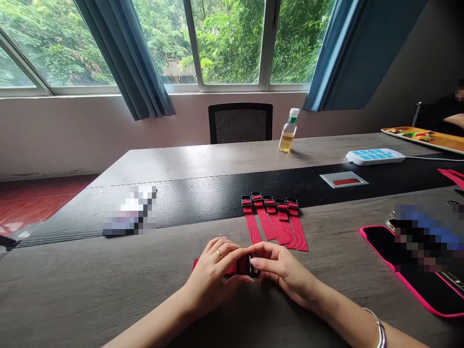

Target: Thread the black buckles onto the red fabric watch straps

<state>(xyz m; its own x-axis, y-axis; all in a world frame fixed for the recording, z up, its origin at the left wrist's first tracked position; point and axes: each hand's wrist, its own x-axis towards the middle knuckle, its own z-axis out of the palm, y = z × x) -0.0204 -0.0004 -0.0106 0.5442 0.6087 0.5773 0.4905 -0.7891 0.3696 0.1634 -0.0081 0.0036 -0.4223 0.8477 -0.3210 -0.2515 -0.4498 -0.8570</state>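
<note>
Low over the near part of the table, both my hands meet around a red webbing strap point(231, 270) with a black buckle point(243, 265). My left hand point(213, 266), with a ring on one finger, closes on the strap from the left; a red end pokes out beyond it. At the buckle's right side, my right hand point(277, 268) pinches its edge between thumb and fingers. My fingers hide part of the buckle. Just beyond lie several finished-looking red straps point(277, 222) side by side, black buckles at their far ends.
A blurred object point(130, 212) lies at the left. Farther back are a bottle point(288, 130), a power strip point(375, 156), a silver-framed card point(343, 179) and an orange tray point(442, 138). A pink-edged black pad point(427, 285) lies right. Another person's arm point(455, 119) shows at far right.
</note>
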